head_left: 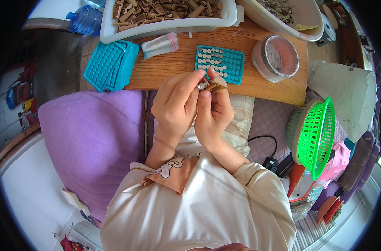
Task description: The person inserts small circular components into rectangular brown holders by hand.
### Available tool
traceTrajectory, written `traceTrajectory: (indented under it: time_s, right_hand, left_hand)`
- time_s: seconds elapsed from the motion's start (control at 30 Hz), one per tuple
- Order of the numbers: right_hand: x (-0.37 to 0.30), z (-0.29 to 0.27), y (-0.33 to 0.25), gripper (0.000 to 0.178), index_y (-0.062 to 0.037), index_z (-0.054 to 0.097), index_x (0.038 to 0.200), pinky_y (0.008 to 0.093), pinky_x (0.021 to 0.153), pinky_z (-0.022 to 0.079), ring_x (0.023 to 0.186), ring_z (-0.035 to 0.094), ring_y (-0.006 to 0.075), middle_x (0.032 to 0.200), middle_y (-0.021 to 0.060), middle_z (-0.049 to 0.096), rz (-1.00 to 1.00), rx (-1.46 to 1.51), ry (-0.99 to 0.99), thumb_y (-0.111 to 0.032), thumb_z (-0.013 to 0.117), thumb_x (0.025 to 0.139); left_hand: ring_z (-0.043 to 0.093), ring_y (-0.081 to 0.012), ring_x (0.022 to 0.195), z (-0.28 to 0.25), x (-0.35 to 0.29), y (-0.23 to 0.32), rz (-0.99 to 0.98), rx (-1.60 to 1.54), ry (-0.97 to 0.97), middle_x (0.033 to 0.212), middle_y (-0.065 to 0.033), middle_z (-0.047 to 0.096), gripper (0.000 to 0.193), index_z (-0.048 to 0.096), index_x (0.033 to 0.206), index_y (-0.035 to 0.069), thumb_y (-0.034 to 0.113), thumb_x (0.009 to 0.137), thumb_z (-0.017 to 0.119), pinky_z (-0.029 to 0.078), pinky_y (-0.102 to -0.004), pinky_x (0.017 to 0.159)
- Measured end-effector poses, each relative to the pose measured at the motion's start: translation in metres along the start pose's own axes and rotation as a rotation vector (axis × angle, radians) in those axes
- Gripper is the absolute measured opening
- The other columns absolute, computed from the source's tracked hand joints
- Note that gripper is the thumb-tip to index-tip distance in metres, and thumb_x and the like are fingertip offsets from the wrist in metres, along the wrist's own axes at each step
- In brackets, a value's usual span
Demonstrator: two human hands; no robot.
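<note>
One brown piece (217, 85), apparently light, stiff and best held by its rim, is pinched in the right hand (214, 119) by the counter (278, 90); a shiny bit (202, 85), in the left hand (173, 100).

Brown piece (216, 85), teal tray (232, 62), purple quilted cover (90, 138)

From the right hand (214, 115), bare tabletop (274, 90) opens toward two o'clock; a teal tray (235, 67) (shallow) obstructs twelve.
</note>
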State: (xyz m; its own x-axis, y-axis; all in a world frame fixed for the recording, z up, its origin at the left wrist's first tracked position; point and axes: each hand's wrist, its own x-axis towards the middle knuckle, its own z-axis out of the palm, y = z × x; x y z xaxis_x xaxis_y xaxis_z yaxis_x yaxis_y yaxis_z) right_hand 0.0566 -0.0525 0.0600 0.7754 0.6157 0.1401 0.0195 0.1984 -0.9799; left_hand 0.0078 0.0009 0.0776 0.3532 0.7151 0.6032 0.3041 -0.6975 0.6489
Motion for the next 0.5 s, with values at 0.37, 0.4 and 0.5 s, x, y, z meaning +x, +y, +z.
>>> traceTrajectory:
  time_s: [0.37,0.4,0.5]
  right_hand:
    - [0.017,-0.012,0.004,0.024,0.0022,0.055,0.101,0.02,0.059,0.046,0.065,0.056,0.0053,0.073,0.0069,0.061,0.124,-0.055,-0.065,0.001,0.054,0.077]
    - [0.016,-0.012,0.004,0.024,0.0022,0.055,0.101,0.02,0.059,0.046,0.065,0.056,0.0053,0.073,0.0069,0.061,0.126,-0.055,-0.065,0.001,0.054,0.077]
    - [0.013,-0.008,-0.001,0.023,0.0025,0.055,0.1,0.0212,0.06,0.047,0.067,0.059,0.0083,0.074,0.0086,0.062,0.108,-0.08,-0.108,0.001,0.054,0.078]
  left_hand:
    - [0.058,-0.0172,0.057,-0.004,0.002,0.001,-0.217,-0.122,-0.128,0.068,-0.0078,0.06,0.01,0.06,0.08,0.002,0.007,0.073,0.064,0.045,-0.0249,0.052]
    - [0.058,-0.0153,0.057,-0.004,0.0,0.001,-0.311,-0.206,-0.112,0.068,-0.0077,0.06,0.009,0.06,0.079,0.001,0.007,0.073,0.063,0.045,-0.0241,0.053]
    - [0.058,-0.0122,0.058,-0.002,-0.003,-0.002,-0.48,-0.371,-0.05,0.068,-0.0073,0.061,0.008,0.059,0.078,-0.001,0.006,0.074,0.062,0.046,-0.0228,0.054]
